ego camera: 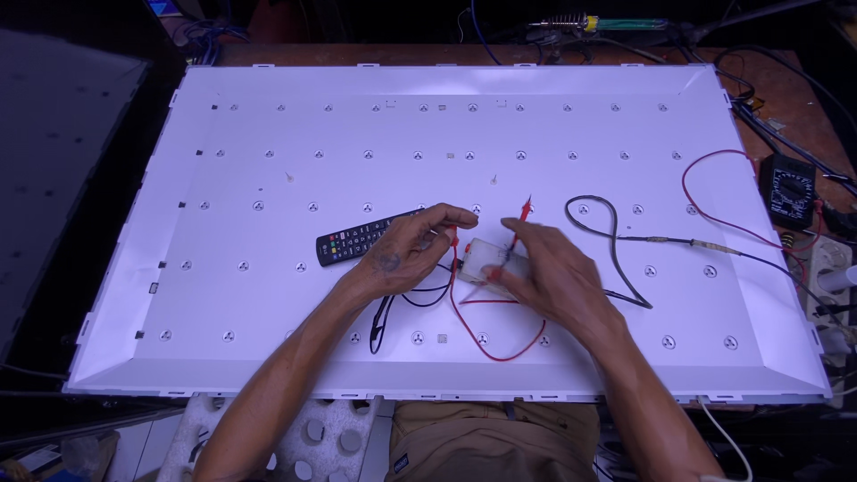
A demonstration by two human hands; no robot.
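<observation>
Hands work mid-panel on the white rectangular backlight tray [268, 125]: left hand [406, 250] pinches a red-tipped probe [453, 239], black remote control [361, 236] touching its far side. Right hand [544, 272] grips a small pale rectangular box [482, 259] beside it, red wire [500, 353] looping nearer the tray's front edge.

Wide stretches of the white backlight panel [268, 134] are lying open along its far rows and down its left side, broken only by low lens studs. Nearer the middle, a black remote control [357, 239] is lying just left of the left hand [406, 250], closing that side. A red test lead [486, 344] is looping across the near panel below the small white box [486, 259] under the right hand [544, 272], and a black cable [616, 259] is curling just right of it. A multimeter [790, 189] is crowding the bench edge at far right.
</observation>
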